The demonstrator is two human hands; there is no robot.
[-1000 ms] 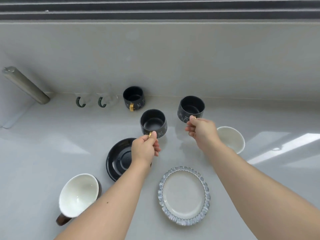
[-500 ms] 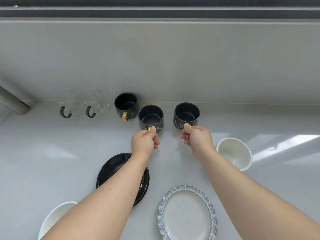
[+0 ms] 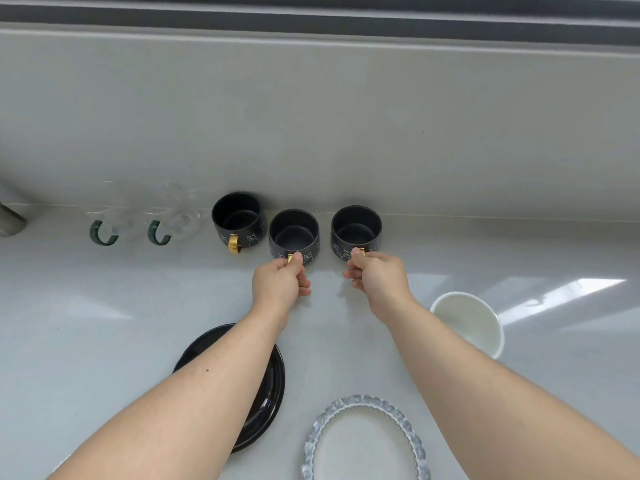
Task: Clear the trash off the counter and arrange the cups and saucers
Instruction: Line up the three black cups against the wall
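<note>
Three black cups with gold handles stand in a row near the back wall. My left hand (image 3: 281, 284) pinches the handle of the middle black cup (image 3: 293, 233). My right hand (image 3: 377, 278) grips the handle of the right black cup (image 3: 356, 228). The left black cup (image 3: 237, 218) stands free against the wall. Two clear glass cups with green handles (image 3: 104, 223) (image 3: 166, 220) sit further left. A black saucer (image 3: 268, 389) lies partly under my left forearm. A white plate with a blue-grey scalloped rim (image 3: 363, 441) lies near the front, and a white cup (image 3: 467, 322) stands at the right.
The grey counter (image 3: 104, 341) meets a grey back wall (image 3: 311, 133). A grey cylindrical object (image 3: 10, 220) pokes in at the left edge. A sliver of a white cup shows at the bottom left edge.
Both hands have carried the two black cups away from me toward the back wall, level with the third black cup. The view has tilted forward, so the brown-handled white cup has dropped almost out of sight.
</note>
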